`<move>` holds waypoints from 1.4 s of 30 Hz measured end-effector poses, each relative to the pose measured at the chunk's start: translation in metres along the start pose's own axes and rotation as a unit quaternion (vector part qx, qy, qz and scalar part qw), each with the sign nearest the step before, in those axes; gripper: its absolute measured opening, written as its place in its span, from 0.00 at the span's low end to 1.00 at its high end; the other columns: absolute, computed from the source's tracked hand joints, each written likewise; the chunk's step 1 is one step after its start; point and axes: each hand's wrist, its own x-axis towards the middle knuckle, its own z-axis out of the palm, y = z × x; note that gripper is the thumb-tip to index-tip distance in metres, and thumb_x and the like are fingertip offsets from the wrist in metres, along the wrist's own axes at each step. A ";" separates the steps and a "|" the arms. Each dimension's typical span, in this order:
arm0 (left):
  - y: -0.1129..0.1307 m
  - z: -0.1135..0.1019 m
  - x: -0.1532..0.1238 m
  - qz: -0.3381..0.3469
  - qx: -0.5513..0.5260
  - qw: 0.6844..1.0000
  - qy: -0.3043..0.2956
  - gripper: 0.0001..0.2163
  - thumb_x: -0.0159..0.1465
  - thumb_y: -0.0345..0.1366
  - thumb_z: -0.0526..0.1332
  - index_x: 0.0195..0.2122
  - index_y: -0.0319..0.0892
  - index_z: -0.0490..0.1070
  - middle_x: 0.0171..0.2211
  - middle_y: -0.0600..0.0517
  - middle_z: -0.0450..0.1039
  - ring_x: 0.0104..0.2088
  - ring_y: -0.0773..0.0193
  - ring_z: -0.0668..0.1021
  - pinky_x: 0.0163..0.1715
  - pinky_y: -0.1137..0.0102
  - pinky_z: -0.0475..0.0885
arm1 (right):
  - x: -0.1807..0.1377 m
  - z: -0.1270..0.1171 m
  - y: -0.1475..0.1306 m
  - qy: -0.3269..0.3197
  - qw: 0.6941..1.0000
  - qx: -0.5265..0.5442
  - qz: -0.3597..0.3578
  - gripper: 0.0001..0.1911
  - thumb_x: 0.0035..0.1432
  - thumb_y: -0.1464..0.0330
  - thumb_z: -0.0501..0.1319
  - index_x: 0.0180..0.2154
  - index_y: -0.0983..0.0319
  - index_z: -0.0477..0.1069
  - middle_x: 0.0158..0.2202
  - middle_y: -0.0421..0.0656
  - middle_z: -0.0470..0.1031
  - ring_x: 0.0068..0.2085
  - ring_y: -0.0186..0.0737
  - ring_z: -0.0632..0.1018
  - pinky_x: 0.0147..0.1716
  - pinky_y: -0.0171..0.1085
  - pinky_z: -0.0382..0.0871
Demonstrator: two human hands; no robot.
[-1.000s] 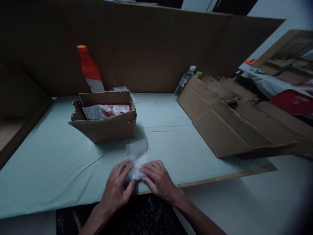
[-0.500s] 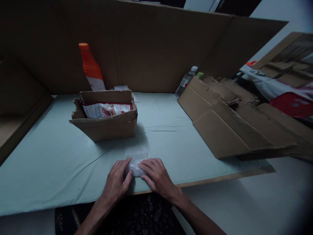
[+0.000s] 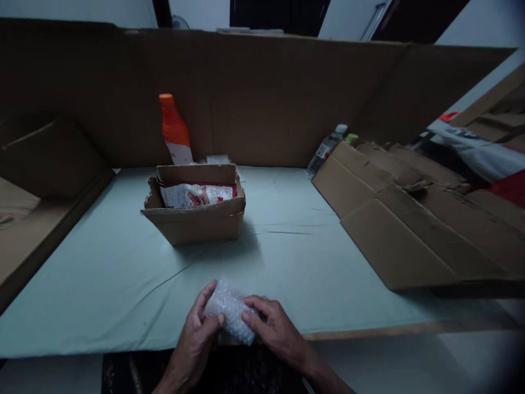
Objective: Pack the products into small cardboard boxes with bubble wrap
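A small bundle rolled in clear bubble wrap (image 3: 230, 314) sits between my two hands at the near edge of the pale green table top (image 3: 102, 273). My left hand (image 3: 192, 342) curls its fingers round the bundle's left side. My right hand (image 3: 275, 335) grips the right side, fingers bent over it. What the wrap encloses is hidden.
An open cardboard box (image 3: 197, 219) with a red-and-white packet (image 3: 197, 194) stands mid-table. Behind it is an orange bottle (image 3: 175, 131). Flattened cardboard (image 3: 394, 230) lies at the right, with a clear water bottle (image 3: 326, 150) at its far end. Cardboard walls (image 3: 262, 93) ring the table.
The flat sheet of bubble wrap that lay ahead of my hands has been rolled up into a compact bundle, now lifted slightly between both hands. The camera view has tilted and shifted.
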 end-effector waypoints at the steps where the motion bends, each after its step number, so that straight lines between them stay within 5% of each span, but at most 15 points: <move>1: 0.002 0.003 0.002 -0.005 -0.008 1.000 -0.009 0.39 0.57 0.48 0.69 0.67 0.42 0.58 0.51 0.43 0.76 0.47 0.56 0.80 0.48 0.65 0.75 | -0.001 -0.001 0.003 0.018 1.000 -0.018 -0.013 0.11 0.66 0.62 0.59 0.42 0.59 0.79 0.37 0.43 0.81 0.39 0.44 0.79 0.42 0.40 0.73; 5: 0.000 0.005 0.005 0.024 0.057 0.998 -0.020 0.37 0.55 0.50 0.70 0.63 0.41 0.64 0.48 0.45 0.78 0.42 0.59 0.80 0.44 0.69 0.74 | -0.004 -0.010 0.017 0.115 0.992 -0.027 -0.041 0.22 0.62 0.57 0.62 0.54 0.59 0.73 0.55 0.51 0.76 0.55 0.52 0.75 0.55 0.47 0.70; 7: -0.005 0.002 0.007 0.061 0.112 0.992 -0.017 0.34 0.56 0.51 0.69 0.61 0.40 0.68 0.48 0.45 0.78 0.42 0.58 0.80 0.43 0.69 0.75 | -0.003 -0.012 0.018 0.083 0.996 0.026 -0.030 0.31 0.60 0.54 0.63 0.61 0.59 0.67 0.59 0.52 0.72 0.56 0.52 0.75 0.55 0.46 0.70; 11: -0.004 -0.007 0.013 0.175 0.253 0.951 -0.009 0.27 0.61 0.46 0.65 0.60 0.42 0.69 0.51 0.43 0.77 0.47 0.54 0.80 0.46 0.66 0.77 | 0.005 -0.005 0.006 -0.020 0.999 0.039 0.001 0.17 0.56 0.58 0.66 0.45 0.60 0.77 0.38 0.43 0.80 0.39 0.44 0.79 0.41 0.37 0.73; 14: 0.028 -0.012 0.017 0.333 0.379 0.863 0.028 0.24 0.64 0.40 0.64 0.61 0.47 0.66 0.55 0.44 0.75 0.51 0.54 0.79 0.49 0.61 0.77 | 0.017 -0.012 -0.006 -0.014 1.000 0.005 0.005 0.08 0.58 0.63 0.63 0.34 0.61 0.76 0.29 0.39 0.77 0.33 0.39 0.76 0.35 0.34 0.70; 18: 0.108 -0.010 0.029 0.540 0.494 0.669 0.129 0.26 0.64 0.31 0.63 0.63 0.49 0.62 0.61 0.42 0.67 0.61 0.49 0.71 0.58 0.52 0.71 | 0.039 -0.056 -0.028 0.041 0.998 -0.018 -0.047 0.09 0.61 0.64 0.61 0.39 0.61 0.77 0.33 0.41 0.79 0.33 0.39 0.78 0.34 0.33 0.71; 21: 0.160 -0.010 0.049 0.595 0.556 0.553 0.177 0.27 0.63 0.28 0.62 0.63 0.46 0.62 0.61 0.40 0.67 0.65 0.43 0.66 0.61 0.46 0.65 | 0.056 -0.099 -0.057 0.111 0.983 -0.076 -0.125 0.09 0.62 0.64 0.62 0.44 0.59 0.76 0.36 0.41 0.80 0.35 0.40 0.79 0.35 0.34 0.73; 23: 0.175 -0.013 0.064 0.599 0.587 0.513 0.184 0.23 0.64 0.27 0.61 0.60 0.44 0.65 0.56 0.41 0.72 0.63 0.44 0.69 0.60 0.45 0.65 | 0.071 -0.121 -0.081 0.154 0.964 -0.121 -0.181 0.09 0.63 0.63 0.63 0.44 0.57 0.76 0.37 0.41 0.80 0.35 0.40 0.79 0.34 0.34 0.73; 28: 0.161 -0.027 0.075 0.603 0.593 0.511 0.153 0.11 0.65 0.23 0.59 0.46 0.42 0.72 0.39 0.48 0.78 0.42 0.60 0.78 0.57 0.51 0.66 | 0.137 -0.136 -0.137 0.184 0.909 -0.256 -0.271 0.09 0.66 0.62 0.61 0.46 0.57 0.75 0.40 0.42 0.80 0.37 0.41 0.79 0.40 0.39 0.73; 32: 0.148 -0.032 0.067 0.605 0.578 0.531 0.133 0.11 0.65 0.21 0.59 0.46 0.41 0.72 0.41 0.47 0.78 0.44 0.60 0.78 0.58 0.53 0.64 | 0.213 -0.106 -0.161 0.021 0.865 -0.421 -0.274 0.10 0.65 0.64 0.62 0.46 0.61 0.75 0.40 0.45 0.81 0.39 0.44 0.79 0.43 0.42 0.71; 37: 0.157 -0.031 0.070 0.600 0.569 0.549 0.124 0.11 0.65 0.21 0.58 0.46 0.41 0.72 0.40 0.49 0.79 0.42 0.62 0.78 0.58 0.53 0.63 | 0.263 -0.048 -0.158 -0.228 0.767 -0.570 -0.184 0.09 0.65 0.71 0.60 0.44 0.65 0.77 0.32 0.48 0.81 0.31 0.44 0.80 0.29 0.36 0.65; 39: 0.162 -0.030 0.073 0.597 0.568 0.552 0.126 0.11 0.65 0.21 0.58 0.45 0.42 0.72 0.38 0.50 0.78 0.41 0.63 0.78 0.58 0.53 0.64 | 0.266 -0.033 -0.150 -0.270 0.741 -0.588 -0.179 0.10 0.65 0.74 0.58 0.41 0.67 0.78 0.33 0.52 0.81 0.32 0.47 0.80 0.28 0.38 0.64; 42: 0.167 -0.028 0.079 0.596 0.571 0.551 0.125 0.11 0.66 0.22 0.57 0.45 0.43 0.72 0.38 0.51 0.77 0.40 0.63 0.77 0.58 0.53 0.64 | 0.268 -0.022 -0.142 -0.236 0.725 -0.609 -0.219 0.11 0.64 0.77 0.57 0.39 0.69 0.79 0.34 0.56 0.81 0.38 0.53 0.81 0.34 0.43 0.66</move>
